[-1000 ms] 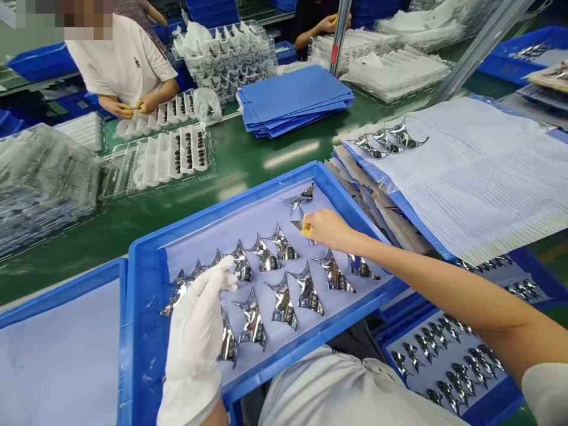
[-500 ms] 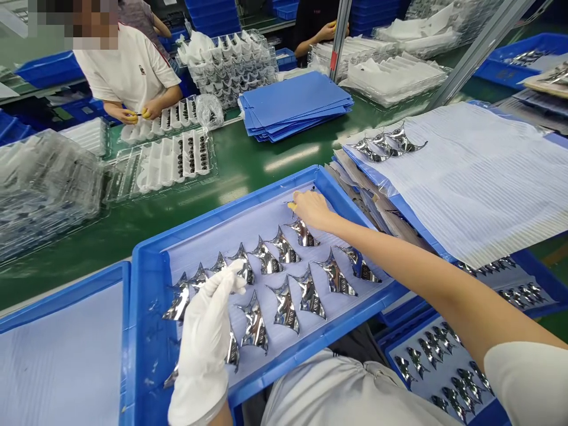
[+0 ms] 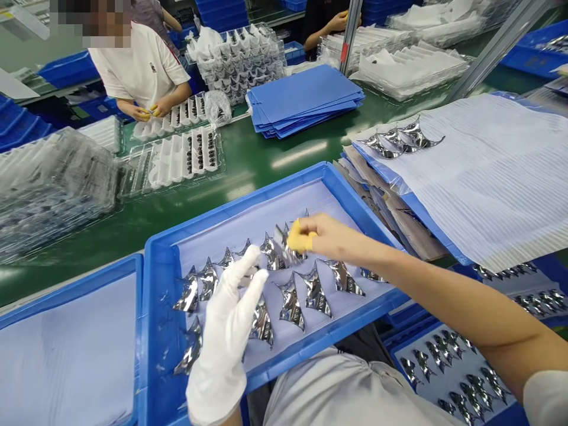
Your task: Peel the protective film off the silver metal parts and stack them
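My left hand, in a white glove, hovers over the left half of a blue tray with thumb and forefinger apart and nothing held. My right hand, with yellow finger covers, pinches a shiny chrome piece above the tray's middle; the piece is smeared by motion. Rows of pointed, curved chrome pieces lie on the tray's pale liner. Some carry markings. My gloved hand hides a few of them.
Left stands another blue tray with a pale liner. A stack of blue sheets lies on the green table. Three chrome pieces rest on white sheeting at right. Lower right are more filled trays. Opposite, a person handles small parts.
My right hand has come back from the tray's far edge toward the left hand, holding a chrome piece. My left thumb and forefinger have spread apart.
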Action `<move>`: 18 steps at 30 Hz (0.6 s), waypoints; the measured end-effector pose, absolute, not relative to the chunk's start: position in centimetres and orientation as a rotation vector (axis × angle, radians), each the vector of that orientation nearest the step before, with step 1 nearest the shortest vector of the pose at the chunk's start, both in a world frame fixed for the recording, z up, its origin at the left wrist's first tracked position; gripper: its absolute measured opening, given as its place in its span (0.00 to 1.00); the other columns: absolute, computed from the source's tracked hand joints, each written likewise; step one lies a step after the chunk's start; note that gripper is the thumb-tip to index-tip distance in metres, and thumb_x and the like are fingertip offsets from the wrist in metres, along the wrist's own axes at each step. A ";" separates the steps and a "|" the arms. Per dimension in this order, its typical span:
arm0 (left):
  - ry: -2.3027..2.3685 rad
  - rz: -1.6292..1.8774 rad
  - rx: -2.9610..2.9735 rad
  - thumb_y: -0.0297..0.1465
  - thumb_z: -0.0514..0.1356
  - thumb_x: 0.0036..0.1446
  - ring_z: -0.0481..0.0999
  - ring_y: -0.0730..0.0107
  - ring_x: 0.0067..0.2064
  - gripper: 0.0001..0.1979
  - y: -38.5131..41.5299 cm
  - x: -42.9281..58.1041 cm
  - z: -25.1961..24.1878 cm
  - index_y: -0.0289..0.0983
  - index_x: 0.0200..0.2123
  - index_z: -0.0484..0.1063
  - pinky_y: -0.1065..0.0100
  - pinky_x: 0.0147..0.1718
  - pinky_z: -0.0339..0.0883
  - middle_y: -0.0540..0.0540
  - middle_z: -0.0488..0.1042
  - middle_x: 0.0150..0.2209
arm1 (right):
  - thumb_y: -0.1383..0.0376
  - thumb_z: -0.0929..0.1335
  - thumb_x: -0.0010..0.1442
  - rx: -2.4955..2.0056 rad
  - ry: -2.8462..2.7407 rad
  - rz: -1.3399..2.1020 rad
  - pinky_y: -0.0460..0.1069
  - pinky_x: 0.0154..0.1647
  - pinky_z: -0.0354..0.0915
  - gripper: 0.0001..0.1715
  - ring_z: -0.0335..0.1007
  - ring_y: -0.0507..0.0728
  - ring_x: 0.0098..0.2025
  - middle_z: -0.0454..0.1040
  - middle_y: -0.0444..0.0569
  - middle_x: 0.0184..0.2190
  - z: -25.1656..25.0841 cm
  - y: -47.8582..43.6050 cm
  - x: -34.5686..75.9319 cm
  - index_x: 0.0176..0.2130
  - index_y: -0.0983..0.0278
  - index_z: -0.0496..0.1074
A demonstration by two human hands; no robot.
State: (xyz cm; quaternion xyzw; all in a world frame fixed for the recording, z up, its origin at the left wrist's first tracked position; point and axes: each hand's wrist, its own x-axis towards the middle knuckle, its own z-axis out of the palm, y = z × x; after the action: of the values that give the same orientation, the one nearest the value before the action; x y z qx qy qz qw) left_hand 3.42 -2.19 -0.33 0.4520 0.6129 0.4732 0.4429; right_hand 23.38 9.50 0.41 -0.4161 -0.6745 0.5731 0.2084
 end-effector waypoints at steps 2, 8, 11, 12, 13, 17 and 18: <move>1.481 1.108 1.142 0.37 0.65 0.57 0.70 0.60 0.60 0.23 -2.1 4.1 -0.4 0.52 0.57 0.72 0.63 0.61 0.61 0.51 0.72 0.59 | 0.65 0.68 0.55 -0.967 -1.677 1.898 0.45 0.29 0.58 0.07 0.61 0.49 0.26 0.68 0.43 0.23 0.7 7.2 23.1 0.27 0.66 0.69; 1.284 1.178 0.973 0.33 0.64 0.60 0.77 0.69 0.38 0.18 -2.4 4.6 -1.3 0.44 0.54 0.75 0.68 0.40 0.73 0.48 0.79 0.43 | 0.62 0.67 0.62 -0.893 -1.648 1.677 0.45 0.31 0.59 0.11 0.61 0.49 0.28 0.69 0.44 0.27 0.4 3.0 23.1 0.31 0.66 0.70; 1.211 1.249 0.869 0.33 0.63 0.59 0.76 0.70 0.36 0.16 -2.5 4.6 -1.4 0.42 0.51 0.75 0.68 0.36 0.71 0.46 0.79 0.42 | 0.63 0.66 0.66 -0.769 -1.762 1.553 0.46 0.36 0.64 0.10 0.67 0.50 0.33 0.75 0.47 0.34 0.0 1.6 23.1 0.39 0.67 0.74; 1.204 1.264 0.840 0.33 0.64 0.59 0.76 0.69 0.38 0.15 -2.5 4.6 -1.4 0.42 0.50 0.76 0.68 0.38 0.71 0.46 0.78 0.44 | 0.64 0.66 0.66 -0.731 -1.772 1.545 0.45 0.36 0.65 0.09 0.68 0.50 0.33 0.76 0.48 0.35 -0.2 1.3 23.0 0.41 0.66 0.75; 1.206 1.270 0.818 0.33 0.64 0.58 0.76 0.68 0.40 0.15 -2.5 4.7 -1.3 0.43 0.50 0.76 0.67 0.40 0.71 0.46 0.78 0.45 | 0.65 0.66 0.66 -0.713 -1.768 1.537 0.45 0.35 0.65 0.09 0.69 0.50 0.33 0.77 0.49 0.36 -0.3 1.0 22.9 0.42 0.66 0.75; 1.254 1.252 0.804 0.32 0.66 0.57 0.76 0.68 0.40 0.14 -2.3 5.1 -1.1 0.42 0.47 0.77 0.68 0.40 0.70 0.46 0.79 0.43 | 0.67 0.66 0.65 -0.748 -1.697 1.520 0.45 0.34 0.67 0.09 0.71 0.50 0.32 0.79 0.50 0.35 -0.9 0.7 22.5 0.41 0.68 0.77; 1.271 1.267 0.789 0.32 0.66 0.56 0.76 0.70 0.37 0.14 -2.2 5.1 -1.0 0.41 0.46 0.78 0.70 0.37 0.70 0.47 0.79 0.40 | 0.68 0.67 0.64 -0.748 -1.683 1.540 0.45 0.35 0.67 0.09 0.71 0.50 0.32 0.78 0.49 0.34 -1.1 0.7 22.4 0.40 0.68 0.77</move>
State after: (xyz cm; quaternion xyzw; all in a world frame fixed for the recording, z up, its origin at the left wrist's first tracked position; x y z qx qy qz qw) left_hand 5.15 -2.25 -1.00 0.3341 0.5385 0.5368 0.5569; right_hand 22.44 0.72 -1.12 -0.2906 -0.6534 0.5979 0.3622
